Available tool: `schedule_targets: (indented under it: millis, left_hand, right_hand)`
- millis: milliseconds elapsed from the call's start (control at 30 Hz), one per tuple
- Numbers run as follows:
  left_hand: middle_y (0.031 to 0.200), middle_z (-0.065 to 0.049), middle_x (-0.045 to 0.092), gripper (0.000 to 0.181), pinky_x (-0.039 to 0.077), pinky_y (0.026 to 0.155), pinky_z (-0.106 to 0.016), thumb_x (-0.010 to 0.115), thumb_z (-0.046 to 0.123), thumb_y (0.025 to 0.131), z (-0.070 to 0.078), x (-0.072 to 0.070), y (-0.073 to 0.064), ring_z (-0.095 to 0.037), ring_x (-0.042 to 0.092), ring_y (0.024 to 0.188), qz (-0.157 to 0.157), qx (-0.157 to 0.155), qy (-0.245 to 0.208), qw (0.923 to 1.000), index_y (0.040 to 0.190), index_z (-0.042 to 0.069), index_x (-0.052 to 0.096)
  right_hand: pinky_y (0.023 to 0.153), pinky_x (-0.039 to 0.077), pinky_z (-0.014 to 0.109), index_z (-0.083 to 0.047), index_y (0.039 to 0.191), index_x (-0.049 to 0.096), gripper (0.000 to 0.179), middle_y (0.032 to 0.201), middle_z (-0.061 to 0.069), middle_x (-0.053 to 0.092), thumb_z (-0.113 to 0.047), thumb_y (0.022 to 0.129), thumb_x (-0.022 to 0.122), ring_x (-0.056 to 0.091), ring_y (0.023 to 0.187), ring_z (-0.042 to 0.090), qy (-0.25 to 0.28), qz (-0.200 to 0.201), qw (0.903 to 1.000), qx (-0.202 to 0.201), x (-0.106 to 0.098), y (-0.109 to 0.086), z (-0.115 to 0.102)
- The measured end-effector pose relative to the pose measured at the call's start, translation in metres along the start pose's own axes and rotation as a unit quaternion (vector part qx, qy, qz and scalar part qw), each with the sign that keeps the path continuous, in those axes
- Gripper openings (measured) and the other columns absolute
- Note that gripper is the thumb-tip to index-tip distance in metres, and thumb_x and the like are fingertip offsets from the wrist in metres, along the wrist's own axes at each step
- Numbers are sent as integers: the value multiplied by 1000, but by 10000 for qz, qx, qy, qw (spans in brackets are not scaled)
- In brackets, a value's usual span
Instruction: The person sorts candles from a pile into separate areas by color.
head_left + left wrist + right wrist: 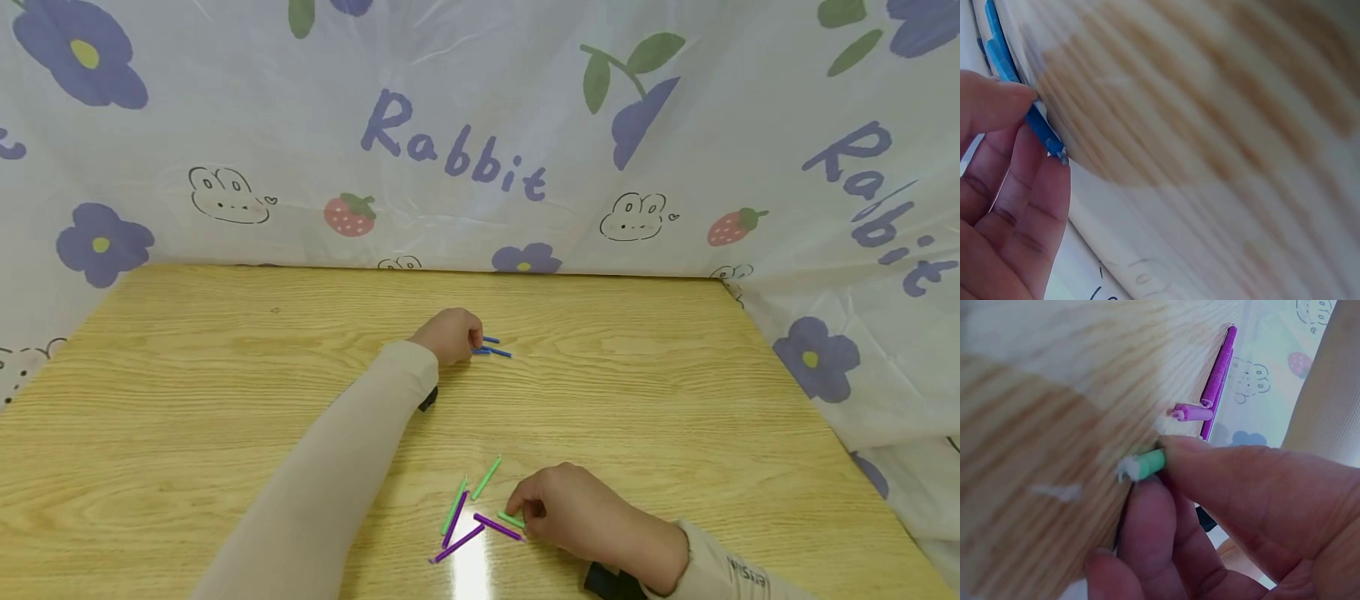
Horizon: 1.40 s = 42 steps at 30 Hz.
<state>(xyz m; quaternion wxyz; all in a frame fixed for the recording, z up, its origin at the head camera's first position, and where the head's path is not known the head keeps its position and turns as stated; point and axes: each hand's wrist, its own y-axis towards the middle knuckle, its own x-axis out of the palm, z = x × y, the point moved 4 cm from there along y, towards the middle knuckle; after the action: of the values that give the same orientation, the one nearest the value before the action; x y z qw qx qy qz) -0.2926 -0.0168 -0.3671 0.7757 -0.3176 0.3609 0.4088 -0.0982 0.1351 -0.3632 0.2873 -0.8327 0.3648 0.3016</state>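
My left hand reaches to the far middle of the table. In the left wrist view, its thumb and fingers pinch a thin blue stick with a small pale tip. Other blue sticks lie right beside those fingers. Nearer the front, my right hand pinches a thin green stick between thumb and fingers; its end is white and frayed. Just left of that hand lie two more green sticks and three purple sticks, loosely scattered and partly overlapping.
The light wood table carries all the sticks. A white cloth printed with flowers, rabbits and strawberries hangs along its back and sides. My left forearm stretches across the table left of the green and purple sticks.
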Motion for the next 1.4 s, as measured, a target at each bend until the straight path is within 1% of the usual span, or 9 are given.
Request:
schedule_targets:
  millis: [233,500,633,800,867,967,1167,1300,1400]
  left_hand:
    - [91,-6,63,23,44,67,-29,57,-15,84,2,0,-1,-19,52,79,49,-12,45,10000,87,6,65]
    - [89,-6,63,22,44,68,-30,58,-13,85,0,3,2,-19,52,78,147,59,108,9998,84,8,65]
    - [90,-6,63,21,46,70,-31,58,-11,86,0,2,1,-20,54,81,150,58,171,9997,85,8,66]
    - [92,-6,64,21,48,75,-33,56,-10,86,-1,-5,-3,-20,56,84,249,184,332,9990,89,8,67]
    - [95,-7,65,22,49,78,-34,55,-10,85,1,-9,-6,-21,57,87,317,274,325,9986,93,7,68]
    - [100,-9,65,22,49,82,-36,57,-9,84,6,-17,-12,-24,58,92,411,406,202,9981,98,4,68]
    - [112,-14,65,26,48,87,-38,60,-6,86,15,-32,-26,-27,56,100,586,571,-232,9964,110,0,66]
    - [114,-13,64,26,47,90,-38,63,-3,88,19,-42,-38,-27,56,104,871,635,-470,9931,113,2,65]
    - [117,-11,63,28,47,90,-39,63,1,90,21,-50,-48,-27,55,107,1075,627,-650,9901,117,4,64]
  right_hand:
    - [51,33,19,-9,93,75,21,63,-12,50,6,80,70,37,52,1,-28,43,9999,-113,0,-2,1]
    - [51,34,18,-9,94,75,21,63,-12,50,6,79,70,37,53,1,-27,13,10000,-74,1,-1,2]
    - [50,34,18,-8,94,75,21,62,-12,50,7,80,70,37,52,1,-61,25,9999,-95,1,-1,2]
    - [50,33,18,-9,94,75,23,62,-13,49,8,80,68,36,52,1,-104,51,9998,-130,2,1,0]
    - [50,32,18,-8,94,75,22,62,-12,49,8,80,68,35,51,1,-81,54,9999,-126,3,1,0]
    - [50,32,18,-7,94,75,22,62,-12,49,8,80,69,35,51,1,-45,55,9999,-108,3,0,0]
    - [50,31,18,-7,94,75,21,60,-12,48,8,80,68,34,51,2,-35,40,9999,-113,1,-1,0]
    - [50,31,18,-6,94,75,21,59,-12,48,8,80,68,34,50,1,-108,74,9998,-166,1,-1,-1]
    - [50,31,18,-6,93,75,21,59,-12,48,8,80,69,34,50,1,-135,74,9997,-165,1,0,-1]
